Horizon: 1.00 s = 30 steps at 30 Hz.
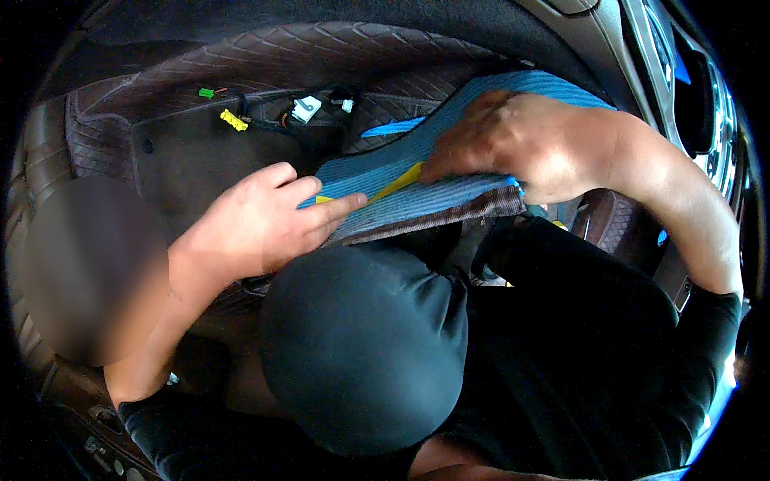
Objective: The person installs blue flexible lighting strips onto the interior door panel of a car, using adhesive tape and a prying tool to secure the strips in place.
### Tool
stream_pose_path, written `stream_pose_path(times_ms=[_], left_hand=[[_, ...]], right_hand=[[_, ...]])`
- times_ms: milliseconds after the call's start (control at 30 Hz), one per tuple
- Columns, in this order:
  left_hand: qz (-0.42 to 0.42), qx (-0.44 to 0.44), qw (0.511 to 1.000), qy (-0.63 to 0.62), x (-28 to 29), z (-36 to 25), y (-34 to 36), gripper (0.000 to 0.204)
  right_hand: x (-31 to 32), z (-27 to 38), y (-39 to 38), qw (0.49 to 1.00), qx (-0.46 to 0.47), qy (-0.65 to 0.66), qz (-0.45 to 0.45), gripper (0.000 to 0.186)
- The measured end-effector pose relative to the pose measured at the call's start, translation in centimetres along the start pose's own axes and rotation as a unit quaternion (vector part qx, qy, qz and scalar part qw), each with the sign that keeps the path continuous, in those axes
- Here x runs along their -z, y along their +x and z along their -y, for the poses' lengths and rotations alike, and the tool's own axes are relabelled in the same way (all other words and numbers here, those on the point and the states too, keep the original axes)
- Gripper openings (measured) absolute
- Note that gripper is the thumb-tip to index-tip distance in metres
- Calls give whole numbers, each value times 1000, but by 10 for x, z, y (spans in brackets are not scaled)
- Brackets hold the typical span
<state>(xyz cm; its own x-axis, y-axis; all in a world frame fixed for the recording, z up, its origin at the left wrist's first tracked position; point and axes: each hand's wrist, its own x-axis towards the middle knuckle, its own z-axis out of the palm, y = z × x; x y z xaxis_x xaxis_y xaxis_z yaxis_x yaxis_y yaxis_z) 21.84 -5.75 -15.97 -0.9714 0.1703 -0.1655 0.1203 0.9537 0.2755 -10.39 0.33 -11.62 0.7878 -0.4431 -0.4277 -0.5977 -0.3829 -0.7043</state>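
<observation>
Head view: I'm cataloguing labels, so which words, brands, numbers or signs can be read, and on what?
None can be read.
Blue striped sheet: no lettering shows.
Yellow strip: none shows.
Green plug, yellow plug, white plug: any marks are too small to read.

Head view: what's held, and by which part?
The right hand appears to pinch the yellow strip at its right end. The left hand touches the blue ribbed piece near its left end; grip can't be told.
</observation>
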Motion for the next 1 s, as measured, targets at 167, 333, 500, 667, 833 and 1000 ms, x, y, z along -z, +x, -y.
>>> stream_pose_path(times_ms=[167, 333, 500, 667, 833, 1000], left_hand=[[-52, -20, 998, -20, -10, -1, -3, 36], [-31, -44, 998, -36, -10, 2, -10, 33], [-50, 16, 993, -110, -14, -4, -25, 48], [-31, 59, 988, -141, -14, -8, -34, 54], [-24, 63, 982, -176, -19, -11, -40, 54], [1, 19, 990, -140, -27, -11, -40, 40]], right_hand=[[9, -1, 1, 999, -11, 30, 30, 37], [17, -6, -2, 997, -14, 78, 18, 50], [26, 5, -4, 996, -49, 74, 29, 56], [27, 14, -11, 998, -44, 47, 24, 62], [63, 24, -17, 982, -17, 162, 92, 74], [91, 60, 36, 965, -131, 225, 4, 50]])
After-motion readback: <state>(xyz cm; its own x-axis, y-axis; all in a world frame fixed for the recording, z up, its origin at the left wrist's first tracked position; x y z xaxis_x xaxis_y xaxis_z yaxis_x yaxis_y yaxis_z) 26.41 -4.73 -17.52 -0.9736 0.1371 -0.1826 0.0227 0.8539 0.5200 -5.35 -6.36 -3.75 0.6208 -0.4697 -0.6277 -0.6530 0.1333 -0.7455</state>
